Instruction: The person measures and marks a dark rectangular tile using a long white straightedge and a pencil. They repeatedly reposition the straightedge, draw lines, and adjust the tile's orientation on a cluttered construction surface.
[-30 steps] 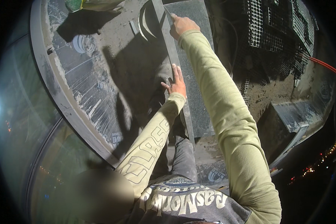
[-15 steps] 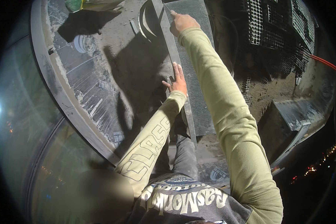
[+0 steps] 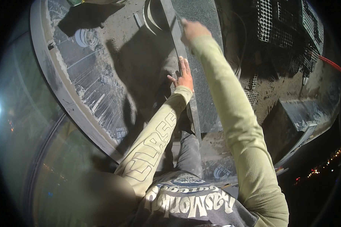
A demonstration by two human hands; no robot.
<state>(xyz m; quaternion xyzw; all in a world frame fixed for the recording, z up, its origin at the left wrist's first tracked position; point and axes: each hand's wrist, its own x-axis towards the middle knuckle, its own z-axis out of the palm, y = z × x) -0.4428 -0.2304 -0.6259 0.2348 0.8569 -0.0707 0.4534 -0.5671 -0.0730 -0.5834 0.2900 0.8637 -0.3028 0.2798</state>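
Observation:
My left hand (image 3: 182, 75) lies with fingers spread on a long flat grey metal bar (image 3: 194, 113), which runs lengthwise along a speckled dark-grey slab (image 3: 208, 109). Beyond it, my right hand (image 3: 193, 32) is closed beside the bar's upper part, blurred, around something thin that I cannot make out, its tip near the bar's edge. My grey-trousered leg (image 3: 189, 151) shows below the slab. Pale curved strips (image 3: 153, 20) lie left of the bar's far end.
A curved grey rim (image 3: 70, 104) bounds the dusty floor (image 3: 113, 34), with green glass (image 3: 22, 143) outside it. At right are piled black perforated panels (image 3: 263, 20), red tubing (image 3: 329, 63) and an angled metal ledge (image 3: 299, 113). Distant lights show beyond.
My right hand has moved slightly toward me along the bar and is now blurred. The bar and slab appear a little farther right in view. My left hand remains on the bar.

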